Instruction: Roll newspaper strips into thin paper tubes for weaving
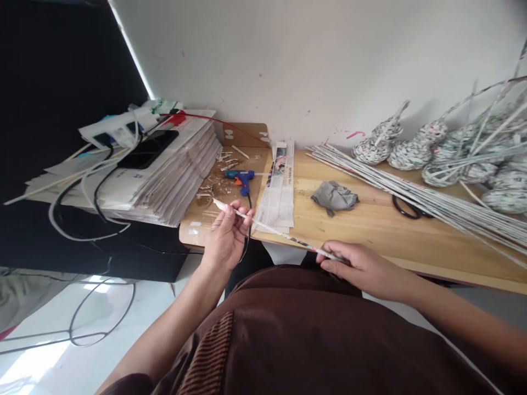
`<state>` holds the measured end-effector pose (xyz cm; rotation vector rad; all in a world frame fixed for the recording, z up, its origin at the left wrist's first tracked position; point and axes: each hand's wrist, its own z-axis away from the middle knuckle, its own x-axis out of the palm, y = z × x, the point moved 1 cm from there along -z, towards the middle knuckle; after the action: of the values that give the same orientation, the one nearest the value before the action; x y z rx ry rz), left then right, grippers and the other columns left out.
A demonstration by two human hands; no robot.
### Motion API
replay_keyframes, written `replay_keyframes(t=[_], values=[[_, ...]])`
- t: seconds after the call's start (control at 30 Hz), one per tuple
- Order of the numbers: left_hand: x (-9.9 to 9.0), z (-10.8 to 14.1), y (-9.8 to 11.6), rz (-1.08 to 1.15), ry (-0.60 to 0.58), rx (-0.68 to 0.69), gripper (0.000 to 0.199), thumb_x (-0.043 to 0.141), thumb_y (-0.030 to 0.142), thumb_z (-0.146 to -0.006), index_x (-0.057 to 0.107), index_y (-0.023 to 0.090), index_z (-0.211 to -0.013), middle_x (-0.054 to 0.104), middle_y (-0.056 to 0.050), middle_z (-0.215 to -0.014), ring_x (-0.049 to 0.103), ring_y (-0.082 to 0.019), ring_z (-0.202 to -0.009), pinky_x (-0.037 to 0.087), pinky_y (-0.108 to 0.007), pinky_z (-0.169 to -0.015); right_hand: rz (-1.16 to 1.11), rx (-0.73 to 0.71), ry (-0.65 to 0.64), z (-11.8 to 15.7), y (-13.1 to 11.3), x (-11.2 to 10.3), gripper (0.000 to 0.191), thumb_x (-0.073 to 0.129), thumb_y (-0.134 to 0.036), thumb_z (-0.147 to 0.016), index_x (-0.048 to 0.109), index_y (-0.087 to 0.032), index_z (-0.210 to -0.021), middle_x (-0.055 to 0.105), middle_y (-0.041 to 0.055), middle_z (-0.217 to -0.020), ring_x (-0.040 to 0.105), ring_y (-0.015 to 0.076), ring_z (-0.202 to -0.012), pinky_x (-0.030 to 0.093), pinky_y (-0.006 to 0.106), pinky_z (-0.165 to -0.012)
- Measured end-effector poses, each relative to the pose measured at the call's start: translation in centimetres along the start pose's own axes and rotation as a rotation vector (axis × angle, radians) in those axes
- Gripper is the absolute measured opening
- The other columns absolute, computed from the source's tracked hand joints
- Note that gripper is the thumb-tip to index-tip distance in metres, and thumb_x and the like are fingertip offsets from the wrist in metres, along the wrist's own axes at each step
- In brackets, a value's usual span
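Observation:
A thin rolled newspaper tube stretches slantwise between my two hands, in front of the table edge. My left hand pinches it near its upper left end, where a loose pale paper tip sticks out past the fingers. Farther down the tube, my right hand is closed around it. Just beyond my left hand lies a blue glue gun with an orange trigger. Beside that, flat newspaper strips are stacked on the table. A crumpled grey cloth rests beyond my right hand.
A tall paper stack at left carries a black phone, a power strip and cables. Long paper tubes lie at right over black-handled scissors. Woven paper pieces stand against the wall. Paper scraps litter the brown board.

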<state>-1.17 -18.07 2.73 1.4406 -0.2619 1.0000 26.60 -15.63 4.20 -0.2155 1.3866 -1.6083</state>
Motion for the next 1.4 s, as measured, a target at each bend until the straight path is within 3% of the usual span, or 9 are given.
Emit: replay_keyframes(t=[0.07, 0.23, 0.4, 0.5, 0.7, 0.87, 1.03, 1.23, 1.4], values=[[0.0, -0.1, -0.1, -0.007, 0.020, -0.001, 0.018, 0.053, 0.020, -0.093, 0.068, 0.013, -0.090, 0.068, -0.004, -0.076, 0.071, -0.014, -0.082, 0.058, -0.019, -0.073, 0.094, -0.027, 0.094, 0.3, 0.1, -0.2, 0.042, 0.044, -0.055, -0.092, 0.063, -0.019, -0.090, 0.056, 0.0014, -0.070, 0.049, 0.0119, -0.060, 0.039, 0.024, -0.057], [0.1, 0.0, -0.3, 0.001, 0.012, -0.032, 0.021, 0.049, 0.018, -0.094, 0.068, 0.012, -0.090, 0.069, -0.005, -0.077, 0.072, -0.015, -0.083, 0.059, -0.019, -0.073, -0.134, 0.103, -0.184, 0.1, 0.7, -0.5, 0.057, 0.025, -0.060, -0.095, 0.061, -0.015, -0.095, 0.044, -0.0031, -0.054, 0.042, 0.0108, -0.046, 0.039, 0.025, -0.049], [0.4, 0.3, -1.1, -0.004, -0.028, -0.047, 0.020, 0.050, 0.020, -0.094, 0.068, 0.012, -0.091, 0.069, -0.005, -0.081, 0.072, -0.016, -0.087, 0.058, -0.020, -0.077, 0.345, -0.133, 0.176, -1.9, -2.0, 0.3, 0.038, 0.048, -0.054, -0.091, 0.060, -0.021, -0.106, 0.064, 0.0034, -0.079, 0.058, 0.0171, -0.070, 0.041, 0.028, -0.065], [0.5, 0.4, -1.4, -0.002, -0.063, -0.067, 0.019, 0.052, 0.021, -0.094, 0.068, 0.011, -0.092, 0.069, -0.005, -0.081, 0.071, -0.017, -0.089, 0.058, -0.021, -0.077, 0.435, -0.281, 0.240, -3.7, -3.3, 1.6, 0.030, 0.044, -0.045, -0.095, 0.060, -0.020, -0.100, 0.065, 0.0064, -0.087, 0.058, 0.0191, -0.078, 0.040, 0.031, -0.072], [0.0, 0.5, -1.1, -0.010, -0.069, -0.081, 0.013, 0.060, 0.020, -0.089, 0.068, 0.011, -0.093, 0.068, -0.005, -0.082, 0.071, -0.017, -0.088, 0.059, -0.021, -0.077, -0.390, -0.026, -0.266, -5.9, -2.7, 2.3, 0.046, 0.033, -0.054, -0.096, 0.053, -0.017, -0.079, 0.039, -0.0055, -0.046, 0.044, 0.0124, -0.048, 0.042, 0.028, -0.058], [0.1, 0.6, -1.3, -0.011, -0.068, -0.110, 0.013, 0.062, 0.020, -0.087, 0.068, 0.010, -0.093, 0.069, -0.006, -0.081, 0.071, -0.017, -0.085, 0.059, -0.022, -0.076, -0.309, -0.094, -0.161, -6.7, -3.3, 2.7, 0.043, 0.047, -0.056, -0.091, 0.059, -0.015, -0.082, 0.047, -0.0043, -0.051, 0.041, 0.0090, -0.049, 0.036, 0.023, -0.054], [0.3, 0.8, -1.2, -0.008, -0.106, -0.111, 0.012, 0.062, 0.019, -0.087, 0.068, 0.010, -0.092, 0.068, -0.005, -0.079, 0.071, -0.017, -0.084, 0.058, -0.022, -0.076, -0.599, -0.026, -0.371, -7.2, -3.4, 3.5, 0.046, 0.040, -0.056, -0.093, 0.057, -0.016, -0.081, 0.038, -0.0072, -0.045, 0.041, 0.0105, -0.044, 0.041, 0.027, -0.054], [0.1, 0.4, -1.1, 0.009, -0.081, -0.087, 0.013, 0.061, 0.019, -0.088, 0.067, 0.009, -0.092, 0.069, -0.006, -0.080, 0.072, -0.017, -0.084, 0.058, -0.022, -0.078, -0.186, -0.148, -0.055, -7.6, -4.1, 3.0, 0.043, 0.051, -0.058, -0.088, 0.060, -0.017, -0.081, 0.050, -0.0031, -0.057, 0.047, 0.0101, -0.052, 0.037, 0.024, -0.055], [-0.1, 0.1, -1.1, 0.019, -0.135, -0.110, 0.013, 0.062, 0.022, -0.088, 0.067, 0.010, -0.093, 0.068, -0.005, -0.080, 0.071, -0.016, -0.084, 0.058, -0.022, -0.077, -0.529, -0.013, -0.365, -8.2, -4.1, 3.3, 0.047, 0.038, -0.059, -0.093, 0.056, -0.017, -0.081, 0.030, -0.0096, -0.042, 0.036, 0.0097, -0.039, 0.037, 0.024, -0.048]])
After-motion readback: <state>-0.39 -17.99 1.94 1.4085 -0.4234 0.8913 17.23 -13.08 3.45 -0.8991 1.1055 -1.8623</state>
